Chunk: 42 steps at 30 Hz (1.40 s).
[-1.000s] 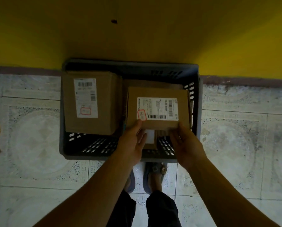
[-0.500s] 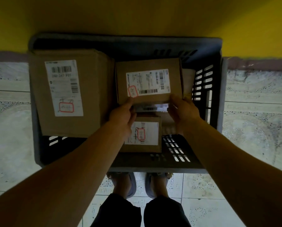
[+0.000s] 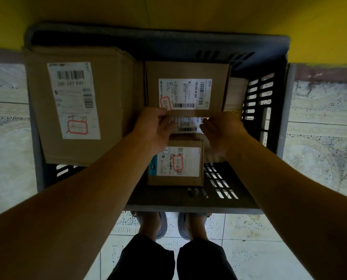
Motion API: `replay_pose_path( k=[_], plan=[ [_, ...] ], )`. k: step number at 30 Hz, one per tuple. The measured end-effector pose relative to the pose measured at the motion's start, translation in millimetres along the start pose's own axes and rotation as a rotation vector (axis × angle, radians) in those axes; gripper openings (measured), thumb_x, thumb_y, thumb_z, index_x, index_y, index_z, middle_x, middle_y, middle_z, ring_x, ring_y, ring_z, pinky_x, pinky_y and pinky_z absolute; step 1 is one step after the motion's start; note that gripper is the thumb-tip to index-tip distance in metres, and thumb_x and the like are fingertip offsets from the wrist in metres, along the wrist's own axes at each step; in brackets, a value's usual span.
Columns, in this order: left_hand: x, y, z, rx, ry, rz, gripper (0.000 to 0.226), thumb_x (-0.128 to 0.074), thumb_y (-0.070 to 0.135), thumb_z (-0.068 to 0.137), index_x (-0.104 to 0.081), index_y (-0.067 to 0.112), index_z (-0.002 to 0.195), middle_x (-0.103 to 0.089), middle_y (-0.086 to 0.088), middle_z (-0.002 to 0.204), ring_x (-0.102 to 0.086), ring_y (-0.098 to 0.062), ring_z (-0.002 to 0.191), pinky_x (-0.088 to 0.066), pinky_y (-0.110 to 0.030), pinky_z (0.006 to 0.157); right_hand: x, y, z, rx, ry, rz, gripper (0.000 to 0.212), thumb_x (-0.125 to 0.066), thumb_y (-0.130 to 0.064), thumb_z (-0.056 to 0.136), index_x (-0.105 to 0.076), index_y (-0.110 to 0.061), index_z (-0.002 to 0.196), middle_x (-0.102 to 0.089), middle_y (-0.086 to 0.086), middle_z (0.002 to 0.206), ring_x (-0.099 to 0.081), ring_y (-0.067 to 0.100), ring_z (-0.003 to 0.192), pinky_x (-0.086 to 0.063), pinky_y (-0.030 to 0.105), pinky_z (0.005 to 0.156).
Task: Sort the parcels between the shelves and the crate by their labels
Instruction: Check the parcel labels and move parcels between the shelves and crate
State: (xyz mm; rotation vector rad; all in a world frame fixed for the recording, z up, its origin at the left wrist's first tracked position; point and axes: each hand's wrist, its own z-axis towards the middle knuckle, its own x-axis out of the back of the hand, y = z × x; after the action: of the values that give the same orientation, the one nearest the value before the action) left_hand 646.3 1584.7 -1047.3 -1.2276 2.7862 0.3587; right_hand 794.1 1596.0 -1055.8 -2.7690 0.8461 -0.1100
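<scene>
A dark grey slatted crate (image 3: pixel 282 126) stands on the floor against a yellow wall. Inside it, a medium cardboard parcel (image 3: pixel 186 72) with a white label and a red-circled mark lies on top of another labelled parcel (image 3: pixel 188 126). My left hand (image 3: pixel 154 128) pinches its near left edge, thumb on top. My right hand (image 3: pixel 222 132) holds its near right corner. A large labelled parcel (image 3: pixel 116 118) fills the crate's left side. A small labelled parcel (image 3: pixel 201 178) lies in front, partly under my left wrist.
A pale parcel (image 3: pixel 236 93) stands on edge between the medium parcel and the crate's right wall. Patterned floor tiles (image 3: pixel 320 138) lie on both sides. My feet in sandals (image 3: pixel 183 227) stand right at the crate's near rim.
My hands carried the medium parcel down and towards the back of the crate, where it now rests on the parcel below. My head came closer to the crate.
</scene>
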Motion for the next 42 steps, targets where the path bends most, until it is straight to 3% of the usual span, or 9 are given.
replay_pose_path(
  k=[3,7,9,11,17,24,30,34,42],
  plan=[
    [0,5,-2,0.009,-0.040,0.029,0.029,-0.051,0.000,0.089,-0.058,0.004,0.117,-0.063,-0.015,0.117,-0.060,-0.024,0.108,-0.049,-0.034,0.095,-1,0,-7,-0.009,-0.026,0.009,0.029,-0.054,0.000,0.092,-0.058,-0.009,0.120,-0.059,0.010,0.114,-0.055,0.023,0.117,-0.053,0.030,0.081],
    [5,5,-13,0.002,-0.042,0.048,0.027,-0.051,0.000,0.089,-0.058,0.004,0.115,-0.064,-0.014,0.115,-0.060,-0.024,0.107,-0.045,-0.036,0.102,4,4,-20,-0.065,-0.070,-0.047,0.011,-0.053,-0.007,0.093,-0.059,-0.012,0.102,-0.061,0.008,0.103,-0.061,0.019,0.092,-0.049,0.035,0.100],
    [9,5,-22,0.003,-0.046,0.071,0.028,-0.052,0.002,0.089,-0.058,0.005,0.117,-0.065,-0.013,0.117,-0.060,-0.024,0.112,-0.041,-0.039,0.108,3,4,-33,-0.068,-0.065,-0.023,0.009,-0.050,-0.005,0.094,-0.058,-0.010,0.095,-0.062,0.008,0.096,-0.061,0.019,0.084,-0.054,0.031,0.087],
    [13,6,-36,-0.011,-0.071,0.161,0.027,-0.052,0.004,0.090,-0.059,0.007,0.116,-0.068,-0.009,0.114,-0.060,-0.022,0.114,-0.040,-0.039,0.108,4,5,-48,-0.054,-0.059,-0.004,0.009,-0.049,-0.005,0.095,-0.057,-0.009,0.092,-0.061,0.008,0.093,-0.062,0.020,0.083,-0.054,0.028,0.076],
    [23,13,-88,-0.085,-0.205,0.351,0.018,-0.055,0.019,0.090,-0.061,0.017,0.107,-0.073,0.004,0.096,-0.064,-0.011,0.102,-0.044,-0.030,0.095,-1,7,-95,-0.002,-0.121,-0.032,0.016,-0.043,-0.010,0.100,-0.056,-0.011,0.092,-0.063,0.007,0.094,-0.061,0.021,0.098,-0.049,0.035,0.094],
    [47,23,-159,-0.195,-0.150,0.176,0.015,-0.057,0.025,0.093,-0.067,0.016,0.097,-0.075,0.002,0.091,-0.068,-0.015,0.097,-0.049,-0.029,0.084,-13,18,-163,-0.006,-0.256,-0.177,0.026,-0.050,-0.011,0.097,-0.055,-0.012,0.123,-0.067,0.012,0.116,-0.064,0.023,0.108,-0.049,0.038,0.097],
    [79,25,-238,-0.273,-0.077,-0.101,0.023,-0.058,0.023,0.093,-0.063,0.016,0.115,-0.076,0.002,0.089,-0.069,-0.014,0.092,-0.050,-0.029,0.079,-28,30,-237,-0.001,-0.328,-0.327,0.025,-0.053,-0.010,0.096,-0.057,-0.015,0.120,-0.069,0.011,0.113,-0.066,0.023,0.103,-0.053,0.037,0.086],
    [113,33,-309,-0.340,-0.027,-0.219,0.022,-0.056,0.021,0.094,-0.066,0.015,0.113,-0.074,0.002,0.091,-0.068,-0.014,0.090,-0.050,-0.027,0.078,-51,39,-306,-0.005,-0.404,-0.512,0.012,-0.053,-0.013,0.098,-0.063,-0.017,0.104,-0.068,0.010,0.115,-0.063,0.024,0.110,-0.047,0.040,0.099],
    [193,62,-432,-0.533,0.068,-0.423,0.024,-0.055,0.021,0.095,-0.067,0.014,0.115,-0.073,-0.002,0.107,-0.067,-0.017,0.103,-0.051,-0.029,0.089,-111,86,-424,-0.025,-0.555,-0.753,0.031,-0.055,-0.014,0.097,-0.058,-0.003,0.126,-0.067,0.014,0.117,-0.065,0.024,0.105,-0.052,0.035,0.088]
  ],
)
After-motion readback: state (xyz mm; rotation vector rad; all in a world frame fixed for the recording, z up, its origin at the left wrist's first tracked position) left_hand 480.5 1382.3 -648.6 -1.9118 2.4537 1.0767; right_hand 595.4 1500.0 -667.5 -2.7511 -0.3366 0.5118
